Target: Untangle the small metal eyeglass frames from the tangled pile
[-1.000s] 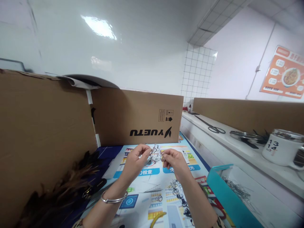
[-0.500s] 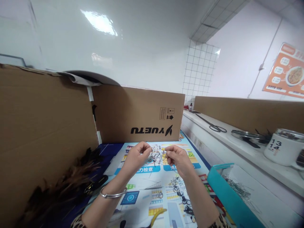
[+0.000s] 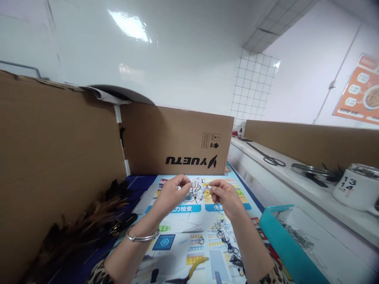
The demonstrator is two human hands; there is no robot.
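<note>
A tangle of thin wires and small dark bits (image 3: 197,191) shows between my two hands over the printed tabletop sheet (image 3: 189,220). My left hand (image 3: 174,193), a silver bangle at its wrist, has thumb and forefinger pinched at the tangle's left side. On the right side, the fingertips of my right hand (image 3: 224,196) are also pinched, close to the wire strands. Anything between the fingertips of either hand is too fine to make out. Small dark rings and wire pieces (image 3: 227,245) lie in a scattered row beside my right forearm.
Brown feathers (image 3: 89,221) lie at left by a cardboard wall (image 3: 59,138). A cardboard box (image 3: 166,134) stands behind. At the front is a yellow-handled plier-like tool (image 3: 197,266). On the right are a teal box (image 3: 291,240) with wires, a ledge with scissors (image 3: 272,160) and a mug (image 3: 352,187).
The view has turned slightly, so the scene sits a little further right, and more of the yellow-handled tool shows. Both hands keep nearly the same pinched pose at the tangle.
</note>
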